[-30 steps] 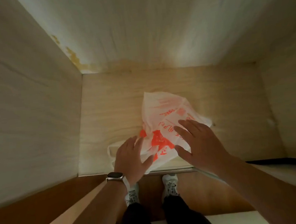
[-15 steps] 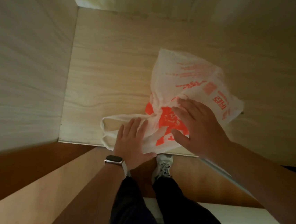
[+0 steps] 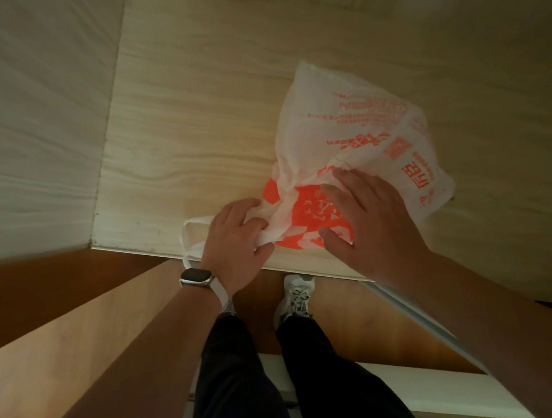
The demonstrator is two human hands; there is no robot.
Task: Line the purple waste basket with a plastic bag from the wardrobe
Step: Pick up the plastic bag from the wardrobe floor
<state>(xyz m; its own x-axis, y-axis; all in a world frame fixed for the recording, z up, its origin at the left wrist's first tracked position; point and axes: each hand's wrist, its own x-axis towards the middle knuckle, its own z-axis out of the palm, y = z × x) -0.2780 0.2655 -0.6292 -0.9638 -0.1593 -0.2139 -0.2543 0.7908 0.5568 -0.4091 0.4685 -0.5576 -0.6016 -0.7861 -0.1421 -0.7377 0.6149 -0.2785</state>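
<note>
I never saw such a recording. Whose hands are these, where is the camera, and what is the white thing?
No machine here: a person works with bare hands. One camera on the head looks down, so their own arms and legs show. A white plastic bag with orange print lies on the pale wooden wardrobe shelf. The left hand, wearing a watch, grips the bag's bunched plastic; the right hand rests on it with spread fingers.

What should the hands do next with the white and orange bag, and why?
Probably lift the plastic bag off the wardrobe shelf: the left hand grips its bunched end near the front edge, and the right hand rests flat on it.
</note>
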